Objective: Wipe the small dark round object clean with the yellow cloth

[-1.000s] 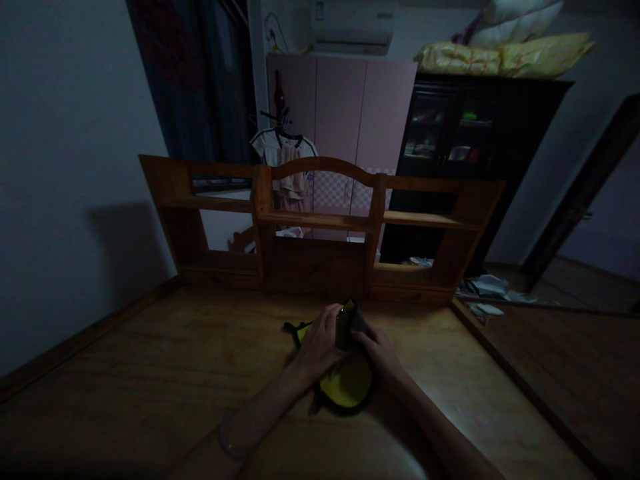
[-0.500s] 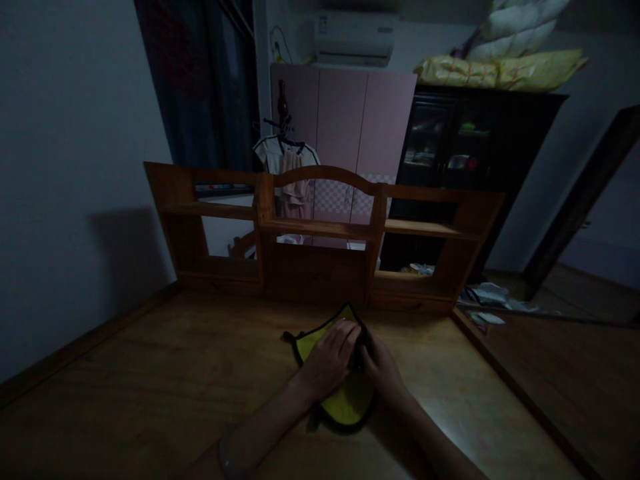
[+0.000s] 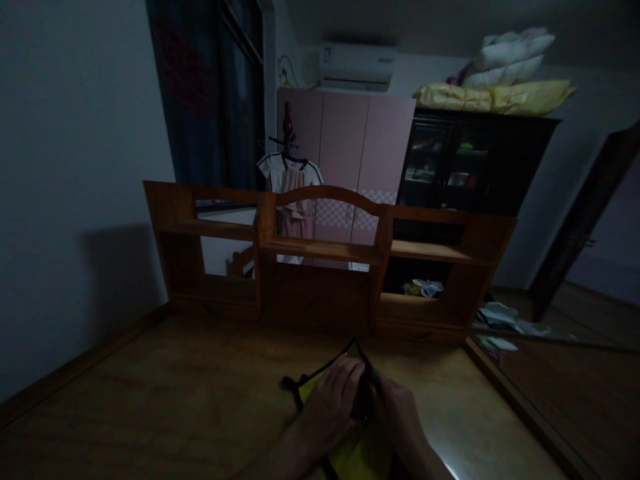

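Observation:
A yellow cloth with dark edging (image 3: 350, 457) lies on the wooden tabletop (image 3: 190, 400) near the bottom of the view. My left hand (image 3: 333, 403) lies on it with its fingers curled over a dark fold at the middle. My right hand (image 3: 397, 420) presses against the same dark fold from the right side, fingers closed. Both hands meet over the cloth, and most of the cloth is hidden under them.
A wooden shelf unit (image 3: 325, 250) with open compartments stands along the table's far edge. Behind it are a pink wardrobe (image 3: 360, 147), a dark glass cabinet (image 3: 465, 167) with bedding on top, hanging clothes (image 3: 290, 180) and papers on the floor (image 3: 500, 317). The room is dim.
The view has tilted upward, so the hands and cloth sit lower in the frame. The raised dark fold has been pressed down flat onto the yellow cloth.

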Demonstrator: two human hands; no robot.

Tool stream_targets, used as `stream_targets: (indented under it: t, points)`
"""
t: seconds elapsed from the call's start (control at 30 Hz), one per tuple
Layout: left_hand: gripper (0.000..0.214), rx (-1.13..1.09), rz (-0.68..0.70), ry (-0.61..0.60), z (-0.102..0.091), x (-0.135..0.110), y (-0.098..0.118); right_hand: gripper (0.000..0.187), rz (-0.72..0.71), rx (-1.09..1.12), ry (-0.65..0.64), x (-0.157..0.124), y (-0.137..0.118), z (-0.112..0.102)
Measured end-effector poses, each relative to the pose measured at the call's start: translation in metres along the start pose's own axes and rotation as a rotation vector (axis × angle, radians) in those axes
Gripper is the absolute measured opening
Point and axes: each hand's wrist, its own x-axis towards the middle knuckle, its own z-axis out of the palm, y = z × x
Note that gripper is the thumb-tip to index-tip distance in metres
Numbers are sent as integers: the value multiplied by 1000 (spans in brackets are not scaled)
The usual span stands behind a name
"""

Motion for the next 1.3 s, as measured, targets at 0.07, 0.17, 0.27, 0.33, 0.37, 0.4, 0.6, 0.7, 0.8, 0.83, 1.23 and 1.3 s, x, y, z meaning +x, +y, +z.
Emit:
stream_targets:
  t: [0.07, 0.17, 0.27, 0.33, 0.37, 0.4, 0.6, 0.7, 0.8, 0.83, 1.23, 1.3]
  points:
    - [87, -8, -16, -1, 0, -1, -1, 28, -12, 32, 3, -1, -2, 0]
    - [90, -21, -44, 9, 3, -3, -3, 28, -14, 88, -2, -1, -8, -3]
    - [89, -36, -59, 23, 7, -4, -6, 30, -2, 125, 7, -2, -14, -6]
    - [89, -69, -74, 33, 8, -4, -7, 33, 9, 134, 18, -3, -15, -6]
    - [89, -98, -94, 43, 8, -3, -7, 36, 14, 137, 20, -4, -14, -6]
    - [89, -136, -127, 59, 7, -3, -6, 39, 17, 142, 19, -4, -13, -6]
    - [95, -380, -366, 126, -7, 2, -2, 49, 49, 230, 35, -4, -6, -9]
    - [98, -385, -402, 136, -9, 2, -3, 46, 74, 287, 29, -2, -10, -11]
    - [95, -317, -313, 119, -5, 0, -5, 44, 57, 356, 5, 0, -16, -12]
    - [94, -288, -276, 114, -4, -1, -5, 44, 46, 373, -8, 1, -18, -12]
    - [86, -107, -95, 123, -5, -3, -4, 39, 14, 343, -40, 2, -21, -15]
    - [85, -110, -127, 125, -5, -3, -3, 38, 29, 340, -43, 4, -22, -15]
